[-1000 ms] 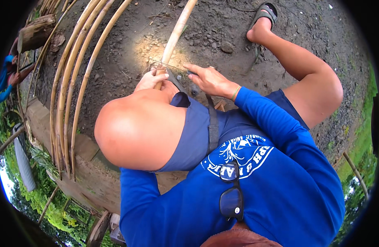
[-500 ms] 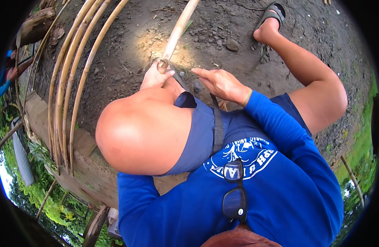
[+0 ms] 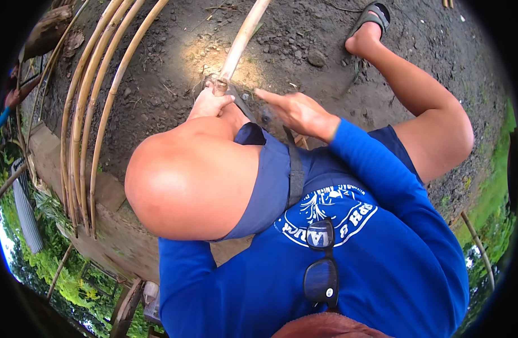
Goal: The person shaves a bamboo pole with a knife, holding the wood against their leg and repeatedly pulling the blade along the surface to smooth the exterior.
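Note:
A pale bamboo pole [image 3: 242,45] slants down from the top edge, its near end at my left hand [image 3: 210,105]. The fingers of that hand are closed round the pole's end, beside my raised knee. Just right of the hand, a dark, narrow strip [image 3: 242,101] shows close to the ground; I cannot tell what it is. My right hand [image 3: 304,114] hangs apart from the pole, over my lap, its index finger stretched out toward the left hand. I see nothing held in it, though its lower fingers are partly hidden and slightly blurred.
Several long bamboo poles [image 3: 91,101] lean at the left against a low concrete ledge [image 3: 110,194]. A log [image 3: 48,31] lies at the upper left, near another person's arm [image 3: 14,98]. A stone [image 3: 316,58] sits on the dirt ground [image 3: 293,28] beyond my hands.
My right hand has shifted slightly left and its fingers have spread a little. The left hand and the pole's end have moved slightly left in the picture, along with the whole scene.

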